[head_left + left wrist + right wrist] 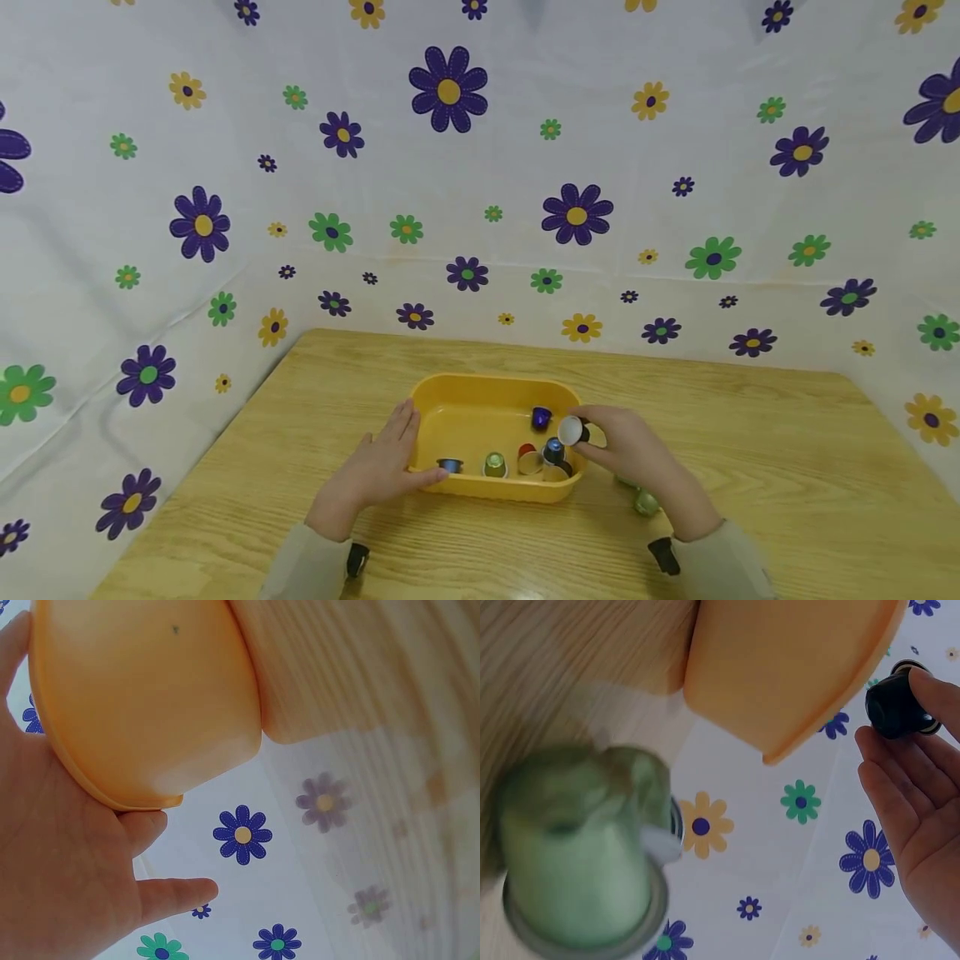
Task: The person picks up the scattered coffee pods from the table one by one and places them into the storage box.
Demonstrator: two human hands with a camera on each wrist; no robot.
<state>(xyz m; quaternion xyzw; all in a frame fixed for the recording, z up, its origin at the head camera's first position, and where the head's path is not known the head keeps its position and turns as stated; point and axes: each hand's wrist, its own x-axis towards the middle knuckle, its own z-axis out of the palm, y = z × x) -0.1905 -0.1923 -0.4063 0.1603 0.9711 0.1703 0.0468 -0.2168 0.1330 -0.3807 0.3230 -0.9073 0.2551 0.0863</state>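
Note:
A yellow plastic basin (498,490) sits on the table with several coffee capsules in it. My left hand (375,467) rests against the basin's left end, fingers fairly straight along the rim and the thumb at the front corner. Over the right end, my right hand (630,442) pinches a dark coffee capsule (894,705) between thumb and fingers, its pale lid facing left in the head view. Inside lie a purple capsule (541,417), a blue capsule (553,451) and a light green capsule (494,464). Another blue capsule (450,465) lies near my left thumb.
Green capsules (647,502) stand on the wooden table (750,450) right of the basin, partly hidden under my right wrist; they loom close in the right wrist view. A white cloth with flowers (510,158) hangs behind and beside the table.

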